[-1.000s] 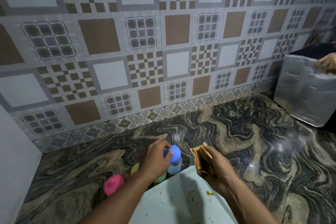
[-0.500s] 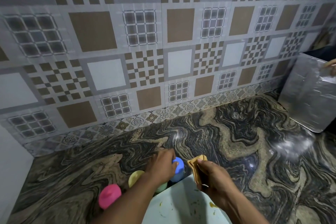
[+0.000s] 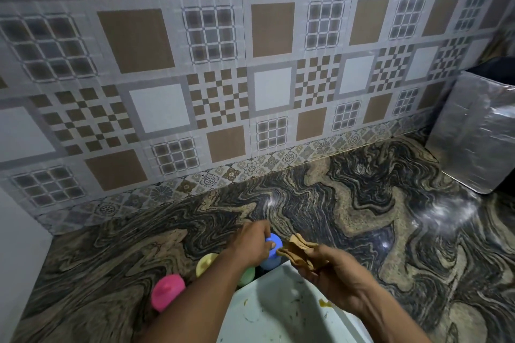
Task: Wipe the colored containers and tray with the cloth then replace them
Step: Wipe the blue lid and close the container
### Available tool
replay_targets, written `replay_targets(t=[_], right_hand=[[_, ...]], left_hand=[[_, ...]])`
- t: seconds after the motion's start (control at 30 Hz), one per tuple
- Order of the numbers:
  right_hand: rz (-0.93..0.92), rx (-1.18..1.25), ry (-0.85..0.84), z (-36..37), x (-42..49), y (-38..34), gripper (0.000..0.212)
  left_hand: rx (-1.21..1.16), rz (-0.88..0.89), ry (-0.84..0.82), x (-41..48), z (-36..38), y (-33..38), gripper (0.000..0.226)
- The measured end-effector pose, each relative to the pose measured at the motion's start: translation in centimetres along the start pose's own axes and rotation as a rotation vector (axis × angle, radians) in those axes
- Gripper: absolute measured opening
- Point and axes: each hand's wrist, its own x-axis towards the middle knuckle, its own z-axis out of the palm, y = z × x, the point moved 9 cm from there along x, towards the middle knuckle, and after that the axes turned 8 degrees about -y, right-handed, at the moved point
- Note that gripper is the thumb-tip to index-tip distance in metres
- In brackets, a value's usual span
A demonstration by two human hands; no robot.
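Left hand [image 3: 255, 245] grips the blue container [image 3: 272, 255] steady beyond the tray [image 3: 281, 312]; right hand [image 3: 331, 276] clasps the cloth [image 3: 299, 252] beside it, apparently for wiping

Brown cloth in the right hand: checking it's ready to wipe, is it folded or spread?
Folded: the brown cloth sits bunched in layers in the right hand.

Left hand [image 3: 252, 245] curled downward in a closed grip; right hand [image 3: 331, 273] pinched shut, forearms converging.
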Motion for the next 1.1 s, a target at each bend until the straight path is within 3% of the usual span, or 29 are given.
replay_targets(t=[0.1,0.37,0.57,0.7,0.8,0.97,1.1], right_hand=[[0.011,-0.081,-0.018,-0.8,-0.7,-0.4,0.041],[-0.051,-0.244,0.016,-0.7,-2.2,-1.0,0.014],[0.025,-0.067,0.033,-0.6,-3.1,0.8,0.024],[0.105,-0.11,0.02,-0.7,-3.9,2.4,0.026],[0.142,-0.346,0.022,-1.2,-4.2,2.7,0.028],[0.222,-1.249,0.033,-0.9,-4.4,0.7,0.044],[0.185,-1.475,0.009,1.0,-4.3,-0.8,0.038]], left_hand=[[-0.014,-0.004,-0.014,0.2,0.1,-0.1,0.018],[-0.021,-0.032,-0.012,-0.2,0.4,-0.4,0.017],[-0.083,-0.011,-0.029,-0.4,0.5,-0.4,0.021],[-0.079,-0.007,-0.017,-0.8,0.4,-0.3,0.02],[-0.074,-0.006,-0.025,-1.0,0.5,-0.2,0.021],[-0.043,-0.003,-0.039,-0.8,0.4,-0.1,0.022],[-0.019,0.001,-0.034,-0.9,0.3,0.1,0.024]])
